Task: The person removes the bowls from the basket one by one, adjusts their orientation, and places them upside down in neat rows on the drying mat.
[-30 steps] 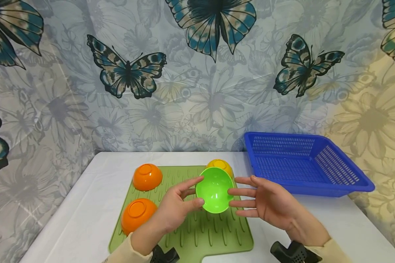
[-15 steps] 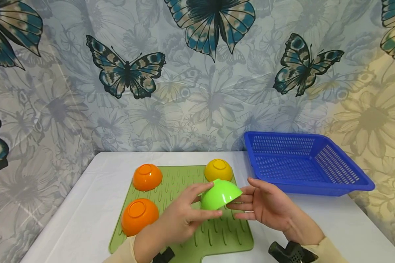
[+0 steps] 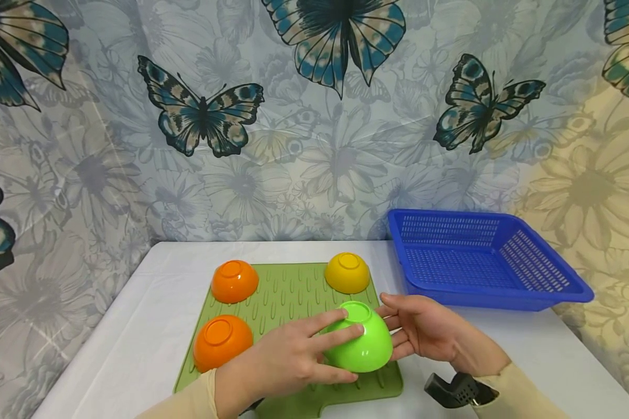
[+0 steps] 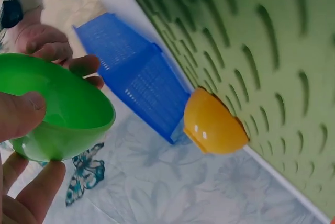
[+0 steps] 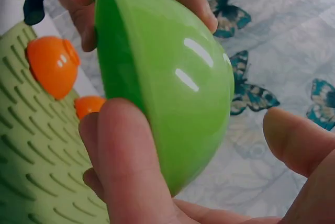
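A bright green bowl [image 3: 367, 349] is tipped mostly base up above the front right of a green ribbed mat [image 3: 288, 302]. My left hand [image 3: 288, 358] grips it from the left, with the thumb [image 4: 26, 111] inside the rim and fingers spread over the outside. At its right side is my right hand [image 3: 430, 329], fingers extended along the rim and thumb [image 5: 293, 140] held away from the wall. The green bowl's inside [image 4: 52, 98] shows in the left wrist view. Behind it, a yellow bowl [image 3: 347, 273] lies upside down on the mat.
Two upside-down orange bowls stand on the mat's left side, one at the back [image 3: 234, 282] and one nearer [image 3: 221, 343]. A blue perforated basket [image 3: 482, 294] occupies the back right of the white-covered table [image 3: 131, 326]. Butterfly-patterned fabric [image 3: 314, 192] hangs behind.
My left hand has turned the green bowl from its inside facing me to base up, bringing it lower and slightly right. The right hand stays beside it, shifted slightly down.
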A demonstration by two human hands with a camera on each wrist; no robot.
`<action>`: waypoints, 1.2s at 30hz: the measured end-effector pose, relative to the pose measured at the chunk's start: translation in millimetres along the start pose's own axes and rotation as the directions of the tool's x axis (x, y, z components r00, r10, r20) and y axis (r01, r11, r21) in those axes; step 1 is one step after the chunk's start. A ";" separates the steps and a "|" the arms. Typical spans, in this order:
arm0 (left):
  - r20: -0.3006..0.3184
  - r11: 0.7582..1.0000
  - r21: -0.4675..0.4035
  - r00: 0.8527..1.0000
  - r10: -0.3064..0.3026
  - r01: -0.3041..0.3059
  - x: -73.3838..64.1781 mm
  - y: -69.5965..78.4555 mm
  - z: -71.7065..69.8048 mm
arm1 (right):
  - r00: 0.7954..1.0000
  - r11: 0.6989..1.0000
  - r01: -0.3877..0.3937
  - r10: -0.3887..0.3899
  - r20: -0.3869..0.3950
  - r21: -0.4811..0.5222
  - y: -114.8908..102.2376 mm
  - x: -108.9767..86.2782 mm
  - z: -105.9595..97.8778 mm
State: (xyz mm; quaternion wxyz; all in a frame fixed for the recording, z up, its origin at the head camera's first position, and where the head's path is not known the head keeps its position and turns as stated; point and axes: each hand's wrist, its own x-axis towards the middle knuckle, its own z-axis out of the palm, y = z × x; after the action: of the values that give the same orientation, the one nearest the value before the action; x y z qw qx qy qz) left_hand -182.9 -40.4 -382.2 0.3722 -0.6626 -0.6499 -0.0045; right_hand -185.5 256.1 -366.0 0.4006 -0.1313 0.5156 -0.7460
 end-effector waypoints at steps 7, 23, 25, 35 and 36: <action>0.069 0.992 0.074 0.993 0.100 -0.105 1.8 -2.9 -4.0 | 0.998 0.994 -0.040 0.035 -0.043 -0.101 -0.1 5.3 3.1; 0.211 0.777 -0.464 0.905 -0.369 0.425 -0.4 4.7 -4.0 | 0.965 0.976 -0.007 -0.051 -0.259 -0.217 -0.2 10.7 -1.5; 0.347 0.349 -0.711 0.736 -0.582 0.611 -0.8 6.8 -5.6 | 0.951 0.977 0.016 -0.081 -0.297 -0.213 -0.3 10.7 -3.7; 0.741 -0.760 -0.649 0.242 -0.626 0.021 9.6 2.8 -0.3 | 0.879 0.955 0.104 -0.219 -0.423 -0.277 5.1 16.6 8.0; 0.752 -0.774 -0.633 0.240 -0.614 0.005 10.8 3.1 0.4 | 0.874 0.951 0.108 -0.230 -0.429 -0.290 5.6 17.2 9.8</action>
State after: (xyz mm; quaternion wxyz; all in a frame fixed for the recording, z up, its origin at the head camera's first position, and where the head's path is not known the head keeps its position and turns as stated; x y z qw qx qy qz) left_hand -178.7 -30.6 -378.7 -0.2610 -0.0733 -0.4783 -0.8353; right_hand -188.0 236.2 -370.4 0.1801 -0.0477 0.6739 -0.7149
